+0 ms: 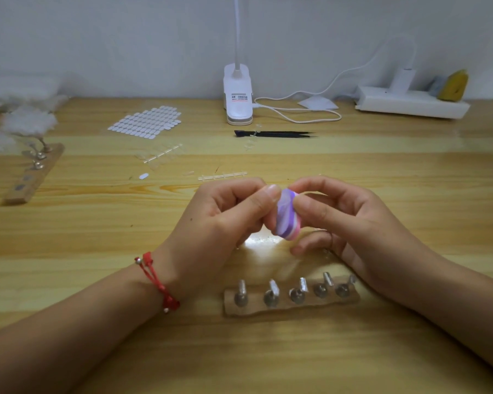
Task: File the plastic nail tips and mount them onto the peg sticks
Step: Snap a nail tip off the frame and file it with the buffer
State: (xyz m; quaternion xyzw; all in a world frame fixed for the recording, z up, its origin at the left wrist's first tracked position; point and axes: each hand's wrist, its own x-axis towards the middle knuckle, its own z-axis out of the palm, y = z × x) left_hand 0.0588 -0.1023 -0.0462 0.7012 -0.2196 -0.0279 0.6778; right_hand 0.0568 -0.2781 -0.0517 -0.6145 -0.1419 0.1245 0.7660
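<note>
I read this as a home nail-craft desk: pale wood-grain tabletop [97, 351] against a plain white wall [125, 38], white clip-on desk lamp [237, 95] w/ a white plastic power strip [410, 105] nearby. Also a clear sheet of white oval adhesive tabs [145, 122], black pointed tweezers [276, 134] & a wooden block of metal peg sticks [291, 301].

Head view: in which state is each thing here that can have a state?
left hand, pinches the file block.
right hand, pinches the file block from the other side.
file block, held off the table between both hands.
near peg holder, all five pegs seated.
far peg holder, pegs at its far end, nearer slots bare.
tweezers, lying flat, untouched.
plug, in the power strip.
</note>
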